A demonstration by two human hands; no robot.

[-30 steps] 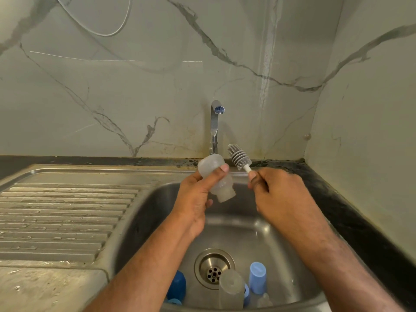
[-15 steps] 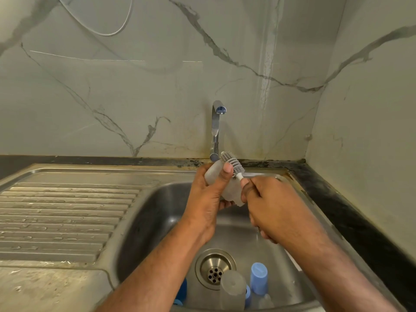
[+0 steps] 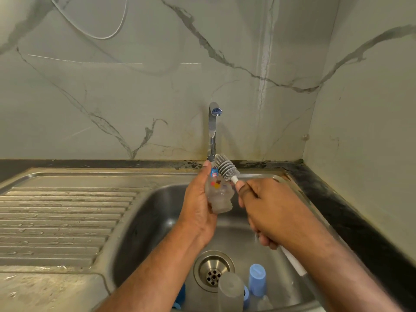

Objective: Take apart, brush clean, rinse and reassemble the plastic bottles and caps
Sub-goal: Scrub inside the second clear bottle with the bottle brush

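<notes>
My left hand [image 3: 198, 206] grips a small translucent plastic bottle [image 3: 219, 194] with coloured print, held over the sink basin with its threaded neck pointing down toward me. My right hand [image 3: 267, 210] grips the white handle of a grey silicone bottle brush [image 3: 224, 166]. The brush head lies against the upper outside of the bottle, just below the tap. The handle's end [image 3: 295, 262] sticks out under my right wrist.
A steel sink [image 3: 157, 199] with drain [image 3: 213, 270] holds a light blue cap [image 3: 257, 280], a grey translucent bottle [image 3: 230, 291], and dark blue pieces [image 3: 181, 296] near the front. The tap [image 3: 212, 129] stands behind. A ribbed drainboard [image 3: 60, 221] lies left; a dark counter edge [image 3: 351, 212] runs right.
The bottle has turned in my left hand so its printed side faces me. The brush head has shifted from beside the bottle onto its upper outside.
</notes>
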